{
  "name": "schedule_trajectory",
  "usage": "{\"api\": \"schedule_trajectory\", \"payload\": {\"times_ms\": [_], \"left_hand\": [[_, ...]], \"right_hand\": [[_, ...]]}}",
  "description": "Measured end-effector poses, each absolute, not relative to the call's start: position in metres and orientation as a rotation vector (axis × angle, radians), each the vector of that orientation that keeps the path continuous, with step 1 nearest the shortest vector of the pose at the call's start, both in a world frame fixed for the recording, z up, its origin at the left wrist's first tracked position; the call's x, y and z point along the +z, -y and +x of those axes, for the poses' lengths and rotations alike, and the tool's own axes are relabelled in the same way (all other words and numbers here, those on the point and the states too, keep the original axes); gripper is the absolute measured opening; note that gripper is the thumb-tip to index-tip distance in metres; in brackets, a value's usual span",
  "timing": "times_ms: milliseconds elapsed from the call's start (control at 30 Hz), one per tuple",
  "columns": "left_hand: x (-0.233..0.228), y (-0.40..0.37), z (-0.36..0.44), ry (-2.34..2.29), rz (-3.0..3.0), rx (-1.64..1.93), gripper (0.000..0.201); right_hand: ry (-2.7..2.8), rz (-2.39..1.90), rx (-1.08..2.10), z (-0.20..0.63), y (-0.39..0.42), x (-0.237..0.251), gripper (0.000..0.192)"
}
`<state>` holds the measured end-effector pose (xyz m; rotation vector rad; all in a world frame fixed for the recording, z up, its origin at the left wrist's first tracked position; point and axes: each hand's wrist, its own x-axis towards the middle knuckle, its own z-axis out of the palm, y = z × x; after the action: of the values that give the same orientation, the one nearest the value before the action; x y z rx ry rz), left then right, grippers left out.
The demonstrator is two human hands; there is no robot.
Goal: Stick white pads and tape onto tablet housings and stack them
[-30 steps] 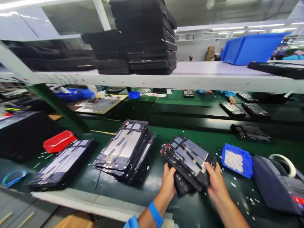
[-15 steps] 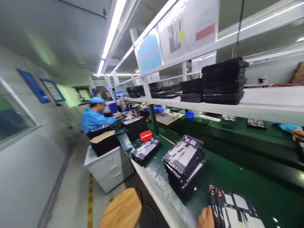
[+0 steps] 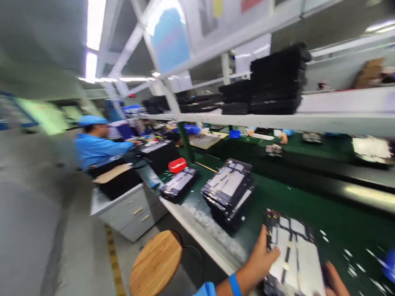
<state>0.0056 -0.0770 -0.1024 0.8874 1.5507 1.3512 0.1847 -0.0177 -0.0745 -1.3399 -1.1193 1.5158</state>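
Though the frame is motion-blurred, the left hand (image 3: 261, 259) is seen gripping the left edge of a flat electronic panel (image 3: 293, 257), thumb laid on top. The right hand (image 3: 335, 281) shows only at the panel's lower right corner; its finger state cannot be told. The panel lies low over the green bench (image 3: 308, 205), just right of a stack of similar panels (image 3: 228, 191). A round wooden stool (image 3: 156, 263) stands below the bench edge.

panel (image 3: 296, 255): black plastic frame, pale glossy sheets, under my fingers (image 3: 262, 257)
counter (image 3: 286, 201): matt green mat
stool (image 3: 156, 263): smooth bare wood
bin (image 3: 177, 165): glossy red plastic
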Motion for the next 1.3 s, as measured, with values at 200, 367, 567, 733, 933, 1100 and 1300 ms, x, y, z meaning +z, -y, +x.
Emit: {"api": "schedule_trajectory", "payload": {"times_ms": [200,367,567,733,933,1100,1300], "left_hand": [[-0.113,0.096,0.01,-1.412,0.971,1.326,0.097],[-0.134,0.078,-0.005,-1.499,1.123,1.244,0.082],[-0.113,-0.031,-0.017,-1.392,1.049,1.386,0.066],[-0.119,-0.042,0.0,-1.342,0.997,1.417,0.055],[-0.115,-0.015,0.005,-1.42,1.079,1.381,0.04],[-0.081,-0.006,-0.029,-1.618,1.813,1.207,0.034],[-0.042,-0.007,-0.035,-1.633,2.477,0.544,0.032]], "right_hand": [[1.379,-1.228,1.572,0.238,0.061,-0.11,0.105],[1.437,-1.267,1.459,0.26,0.063,-0.131,0.093],[1.503,-1.248,1.414,0.241,0.038,-0.125,0.103],[1.564,-1.266,1.367,0.234,0.041,-0.122,0.105],[1.563,-1.329,1.328,0.261,0.055,-0.118,0.095],[1.551,-1.327,1.28,0.274,0.051,-0.108,0.081],[1.59,-1.365,1.173,0.274,0.027,-0.095,0.061]]}}
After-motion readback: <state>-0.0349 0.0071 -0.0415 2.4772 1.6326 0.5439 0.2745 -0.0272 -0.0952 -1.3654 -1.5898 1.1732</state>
